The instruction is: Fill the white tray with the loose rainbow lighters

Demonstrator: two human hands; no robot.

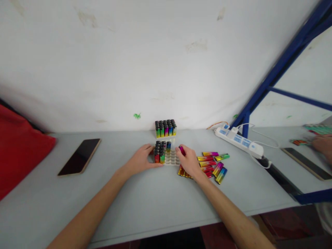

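A white tray with round holes [171,159] lies on the grey table, its left side filled with upright lighters [160,152]. One blue lighter [168,146] stands in it a little to the right. My left hand [141,159] rests around the tray's left end, thumb along the front edge and fingers behind. My right hand [188,159] pinches a purple lighter [182,150] above the tray's right end. Several shiny lighters [207,161] in red, gold, purple and blue lie loose beside and partly under my right hand.
A full block of upright lighters [166,128] stands by the wall. A phone [80,157] and red cloth [20,148] are at left. At right are a power strip [240,141] with cables, a blue metal frame [259,90], another phone [306,163] and another person's hand [323,145].
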